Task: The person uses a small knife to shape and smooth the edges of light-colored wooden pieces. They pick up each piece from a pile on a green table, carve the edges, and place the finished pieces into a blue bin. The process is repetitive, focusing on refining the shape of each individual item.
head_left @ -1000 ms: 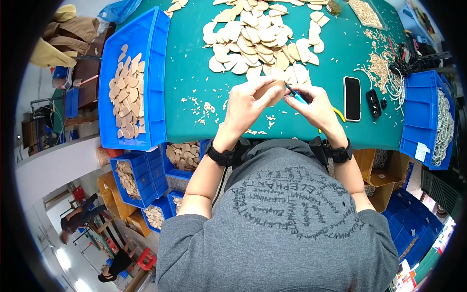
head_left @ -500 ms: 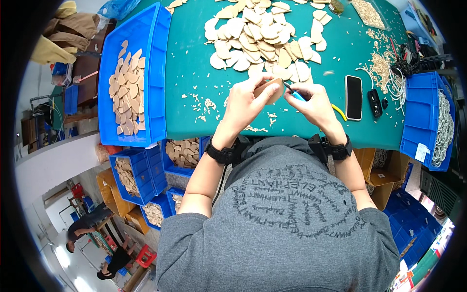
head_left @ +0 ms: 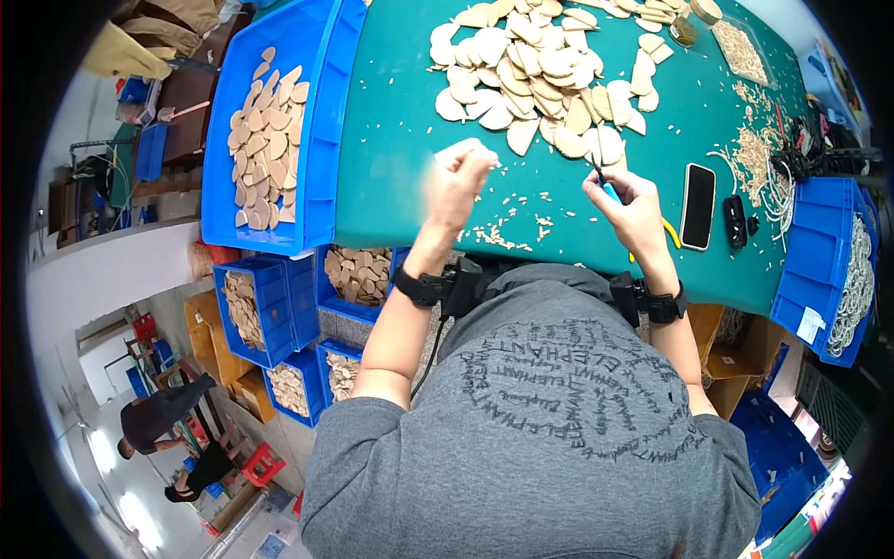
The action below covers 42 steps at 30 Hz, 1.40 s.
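Note:
My right hand (head_left: 636, 212) is closed around a small blue-handled tool (head_left: 611, 192) with a slim dark tip that points away from me, toward a pile of pale half-round wooden pieces (head_left: 549, 74). To its left, my left hand (head_left: 456, 186) is raised over the green table, smeared by motion. Its fingers look curled, but whether anything is in them cannot be made out. A faint pale blur hangs between that hand and a blue bin (head_left: 321, 130) of half-round wooden pieces (head_left: 265, 149). Small wood scraps (head_left: 498, 238) lie in front of my hands.
Right of my right hand lie a yellow curved handle (head_left: 671, 235), a phone (head_left: 697, 207) and a black object (head_left: 736, 222). Shavings (head_left: 756, 154) and a blue bin of pale cord-like loops (head_left: 810, 270) are farther right. More filled bins (head_left: 270, 307) stand below the table. Two people are at lower left.
My hands have moved apart; the wooden piece between them no longer shows there. The left hand has shifted left, while the right keeps the blue-handled tool. The whole view has shifted slightly.

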Available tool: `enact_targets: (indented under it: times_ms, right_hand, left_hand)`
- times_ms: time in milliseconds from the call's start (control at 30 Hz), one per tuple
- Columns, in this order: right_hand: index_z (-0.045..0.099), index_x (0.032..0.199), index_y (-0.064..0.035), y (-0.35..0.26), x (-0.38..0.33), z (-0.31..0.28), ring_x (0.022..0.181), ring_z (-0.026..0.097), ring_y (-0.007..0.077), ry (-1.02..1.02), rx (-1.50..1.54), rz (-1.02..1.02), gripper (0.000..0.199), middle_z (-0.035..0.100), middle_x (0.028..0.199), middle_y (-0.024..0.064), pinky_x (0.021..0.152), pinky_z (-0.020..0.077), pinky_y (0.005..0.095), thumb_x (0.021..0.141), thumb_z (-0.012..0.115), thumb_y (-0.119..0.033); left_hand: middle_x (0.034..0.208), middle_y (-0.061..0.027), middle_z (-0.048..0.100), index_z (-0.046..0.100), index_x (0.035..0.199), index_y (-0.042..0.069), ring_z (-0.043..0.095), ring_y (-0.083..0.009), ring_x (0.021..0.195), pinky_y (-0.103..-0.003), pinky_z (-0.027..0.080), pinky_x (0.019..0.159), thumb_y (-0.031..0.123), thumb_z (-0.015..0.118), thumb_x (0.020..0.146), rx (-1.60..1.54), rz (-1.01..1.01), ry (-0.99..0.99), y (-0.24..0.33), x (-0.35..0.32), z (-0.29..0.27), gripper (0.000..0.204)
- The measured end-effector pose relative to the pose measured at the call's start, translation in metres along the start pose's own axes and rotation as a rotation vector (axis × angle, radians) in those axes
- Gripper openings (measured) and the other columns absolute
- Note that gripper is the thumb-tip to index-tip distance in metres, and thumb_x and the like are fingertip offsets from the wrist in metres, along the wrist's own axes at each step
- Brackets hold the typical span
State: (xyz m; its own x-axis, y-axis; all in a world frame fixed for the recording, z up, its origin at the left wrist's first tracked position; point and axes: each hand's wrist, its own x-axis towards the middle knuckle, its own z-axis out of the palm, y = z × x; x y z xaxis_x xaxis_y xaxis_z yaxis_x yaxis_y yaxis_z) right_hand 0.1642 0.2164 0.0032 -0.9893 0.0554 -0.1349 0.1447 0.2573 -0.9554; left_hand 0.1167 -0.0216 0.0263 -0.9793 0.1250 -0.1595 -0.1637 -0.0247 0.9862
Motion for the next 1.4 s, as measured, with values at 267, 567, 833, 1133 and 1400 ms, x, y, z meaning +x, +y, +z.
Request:
enact_targets:
  times_ms: [267, 567, 833, 1133, 1400]
  right_hand:
    - [0.067, 0.087, 0.0004, 0.002, -0.004, -0.001, 0.057, 0.044, 0.0029, 0.010, -0.031, 0.001, 0.018, 0.056, 0.063, -0.0030, 0.052, 0.0355, 0.0213, 0.082, 0.070, -0.016]
    - [0.066, 0.092, 0.0001, 0.005, -0.019, -0.007, 0.065, 0.050, 0.0038, 0.082, -0.055, 0.046, 0.019, 0.061, 0.074, 0.0000, 0.059, 0.0407, 0.0204, 0.082, 0.069, -0.016]
    - [0.066, 0.099, 0.0004, 0.009, -0.030, -0.012, 0.075, 0.061, 0.0092, 0.118, -0.038, 0.114, 0.025, 0.068, 0.086, 0.0051, 0.071, 0.0493, 0.0248, 0.081, 0.070, -0.016]
    - [0.067, 0.103, -0.0021, -0.013, -0.012, -0.003, 0.078, 0.067, 0.0195, 0.072, -0.151, -0.003, 0.032, 0.069, 0.088, 0.0128, 0.072, 0.0514, 0.0305, 0.080, 0.070, -0.024]
    - [0.067, 0.105, 0.0001, -0.022, -0.006, -0.006, 0.087, 0.065, 0.0140, -0.024, -0.199, -0.062, 0.030, 0.069, 0.096, 0.0099, 0.078, 0.0507, 0.0274, 0.079, 0.073, -0.015]
  left_hand:
    - [0.077, -0.0104, 0.062, 0.069, 0.085, 0.007, 0.057, -0.0224, 0.076, -0.034, 0.044, 0.076, 0.048, 0.046, 0.096, 0.969, 0.461, 1.119, 0.038, 0.037, -0.242, 0.048]
    - [0.104, -0.0147, 0.059, 0.060, 0.108, 0.006, 0.060, -0.0319, 0.097, -0.041, 0.049, 0.082, 0.037, 0.071, 0.079, 1.121, 0.342, -0.041, -0.093, 0.084, 0.004, 0.043]
    - [0.096, -0.0140, 0.064, 0.055, 0.118, 0.009, 0.064, -0.0279, 0.079, -0.038, 0.053, 0.065, 0.018, 0.058, 0.085, 0.932, 0.257, -0.110, -0.136, 0.101, 0.034, 0.035]
    - [0.092, -0.0065, 0.070, 0.061, 0.113, 0.007, 0.060, -0.0050, 0.067, -0.017, 0.041, 0.048, 0.033, 0.061, 0.092, -0.024, -0.263, -0.507, -0.015, 0.029, 0.047, 0.034]
    - [0.083, 0.0005, 0.067, 0.065, 0.111, 0.010, 0.057, -0.0031, 0.065, -0.016, 0.038, 0.048, 0.032, 0.065, 0.090, 0.181, -0.135, -0.404, 0.008, 0.004, 0.045, 0.031]
